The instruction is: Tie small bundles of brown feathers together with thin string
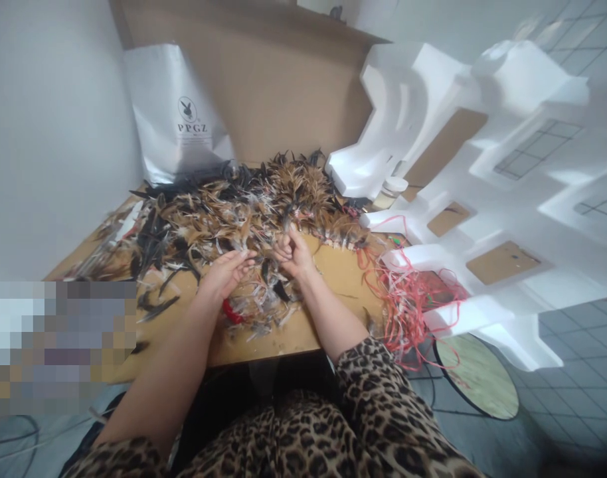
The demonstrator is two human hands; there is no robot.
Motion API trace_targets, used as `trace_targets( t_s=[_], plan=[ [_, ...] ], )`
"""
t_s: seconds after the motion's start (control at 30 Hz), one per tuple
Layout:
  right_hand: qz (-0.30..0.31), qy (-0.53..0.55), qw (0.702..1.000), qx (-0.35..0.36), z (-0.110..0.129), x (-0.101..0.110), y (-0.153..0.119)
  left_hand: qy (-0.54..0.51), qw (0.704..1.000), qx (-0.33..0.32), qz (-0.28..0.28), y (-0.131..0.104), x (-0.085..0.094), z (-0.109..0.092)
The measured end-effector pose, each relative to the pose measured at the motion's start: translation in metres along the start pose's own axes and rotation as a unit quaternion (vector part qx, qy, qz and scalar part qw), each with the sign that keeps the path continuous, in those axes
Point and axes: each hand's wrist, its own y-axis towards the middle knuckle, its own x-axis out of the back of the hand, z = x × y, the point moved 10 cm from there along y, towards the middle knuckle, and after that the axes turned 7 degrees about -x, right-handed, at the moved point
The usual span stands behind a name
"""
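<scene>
Feathers (218, 219) lie inside table's front edge (293, 346)

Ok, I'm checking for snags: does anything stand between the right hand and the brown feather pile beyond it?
Nothing visible does: the right hand is just in front of the brown feather pile. The pink strings lie off to the right, out of that path.

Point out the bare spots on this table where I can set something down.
One bare patch of tabletop lies between the right forearm and the red strings; another lies between the left forearm and stray dark feathers. The back is crowded by the feather pile; loose scraps clutter the space between the forearms.
</scene>
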Motion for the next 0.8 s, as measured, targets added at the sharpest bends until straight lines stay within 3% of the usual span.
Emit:
trace_targets(
  t_s=[0.1,0.23,0.5,0.57,0.63,0.7,0.8],
  plan=[
    [0.036,0.019,0.999,0.016,0.002,-0.008,-0.003,-0.013,1.0,0.0,0.005,-0.002,-0.003,0.0],
    [0.032,0.015,0.999,0.018,-0.004,-0.014,-0.006,-0.01,0.999,0.006,0.03,-0.005,-0.013,0.001],
    [0.083,0.021,0.994,-0.062,-0.035,-0.034,-0.008,-0.036,0.998,-0.018,0.038,-0.001,-0.013,-0.004],
    [0.044,-0.04,0.995,-0.083,-0.035,-0.025,-0.007,-0.026,0.999,-0.035,0.02,0.001,-0.008,-0.008],
    [-0.029,-0.144,0.988,-0.058,-0.022,-0.009,-0.007,-0.002,0.998,-0.057,-0.009,0.001,-0.001,-0.015],
    [-0.096,-0.263,0.96,0.005,0.001,0.002,-0.009,0.04,0.995,-0.079,-0.037,0.0,0.004,-0.021],
    [-0.109,-0.401,0.908,0.059,0.015,0.003,-0.011,0.124,0.986,-0.1,-0.057,-0.003,0.006,-0.027]
  ],
)
